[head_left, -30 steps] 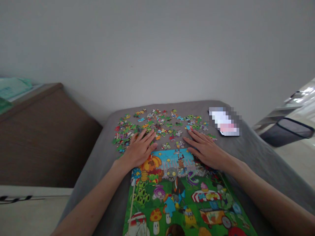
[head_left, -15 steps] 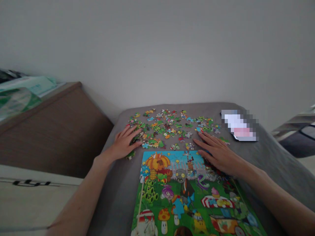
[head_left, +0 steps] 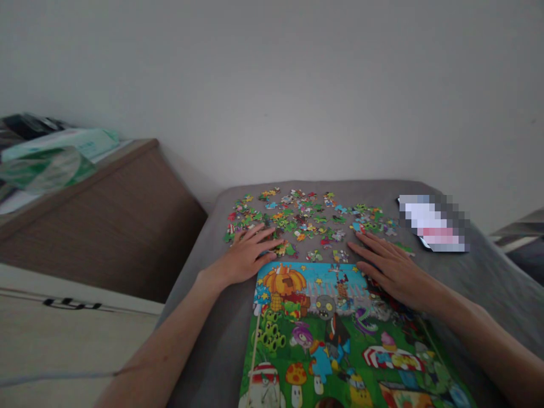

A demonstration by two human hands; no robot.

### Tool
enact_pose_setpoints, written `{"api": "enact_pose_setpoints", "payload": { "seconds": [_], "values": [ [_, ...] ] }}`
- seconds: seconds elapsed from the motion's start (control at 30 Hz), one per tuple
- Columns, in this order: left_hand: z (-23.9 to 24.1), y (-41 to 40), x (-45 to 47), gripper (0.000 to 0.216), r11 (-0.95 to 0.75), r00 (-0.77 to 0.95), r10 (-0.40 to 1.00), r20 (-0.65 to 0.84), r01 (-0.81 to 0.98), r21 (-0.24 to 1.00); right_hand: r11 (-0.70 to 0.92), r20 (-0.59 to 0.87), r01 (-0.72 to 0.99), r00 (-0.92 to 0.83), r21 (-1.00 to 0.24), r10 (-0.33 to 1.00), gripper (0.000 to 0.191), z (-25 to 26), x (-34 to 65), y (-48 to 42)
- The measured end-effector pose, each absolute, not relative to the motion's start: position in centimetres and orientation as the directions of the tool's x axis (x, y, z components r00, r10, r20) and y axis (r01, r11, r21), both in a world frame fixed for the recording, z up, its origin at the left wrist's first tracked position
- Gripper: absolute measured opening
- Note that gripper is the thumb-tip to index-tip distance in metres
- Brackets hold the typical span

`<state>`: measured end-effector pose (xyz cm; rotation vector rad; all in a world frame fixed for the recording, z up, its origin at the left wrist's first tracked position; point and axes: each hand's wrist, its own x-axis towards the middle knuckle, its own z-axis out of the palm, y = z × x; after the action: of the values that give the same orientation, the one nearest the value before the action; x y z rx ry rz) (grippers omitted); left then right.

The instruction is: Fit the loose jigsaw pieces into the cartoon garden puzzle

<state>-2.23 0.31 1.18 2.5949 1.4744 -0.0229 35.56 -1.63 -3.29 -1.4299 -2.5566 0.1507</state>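
Many loose jigsaw pieces [head_left: 302,218] lie spread over the grey cloth surface. In front of them rests a colourful puzzle board [head_left: 306,334] printed with cartoon plants and zombies. My left hand [head_left: 246,255] lies palm down over the pieces at the near left, fingers spread, its thumb near the board's top left corner. On the other side my right hand [head_left: 389,266] is also palm down with fingers stretched out, across the board's top right corner. Its fingertips reach the pieces at the right. What lies under both palms is hidden.
A phone [head_left: 429,226] with a blurred-out screen lies at the right. To the left stands a brown wooden cabinet [head_left: 127,209] with a green and white packet [head_left: 63,147] on top. A pale drawer front [head_left: 85,334] with a dark handle is below. Behind rises a grey wall [head_left: 272,90].
My left hand has moved right across the pieces, toward the board's corner. My right hand keeps its place by the board. The whole view has shifted slightly.
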Motion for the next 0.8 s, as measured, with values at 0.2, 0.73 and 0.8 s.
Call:
{"api": "enact_pose_setpoints", "payload": {
  "seconds": [0.2,0.73,0.8],
  "values": [
    [0.5,0.5,-3.0,0.048,-0.405,0.409,0.912,-0.039,0.91,0.094,0.511,0.125,0.836,-0.496,-0.198,0.859,0.058,-3.4,35.5,-1.7],
    [1.2,-1.0,0.3,0.041,-0.649,0.655,0.755,0.029,0.74,0.18,0.491,0.1,0.845,-0.481,-0.213,0.871,0.057,-3.0,35.4,-1.8],
    [1.1,-1.1,0.3,0.042,-0.644,0.653,0.757,0.012,0.744,0.175,0.497,0.106,0.843,-0.486,-0.206,0.867,0.057,-3.0,35.4,-1.8]
  ]
}}
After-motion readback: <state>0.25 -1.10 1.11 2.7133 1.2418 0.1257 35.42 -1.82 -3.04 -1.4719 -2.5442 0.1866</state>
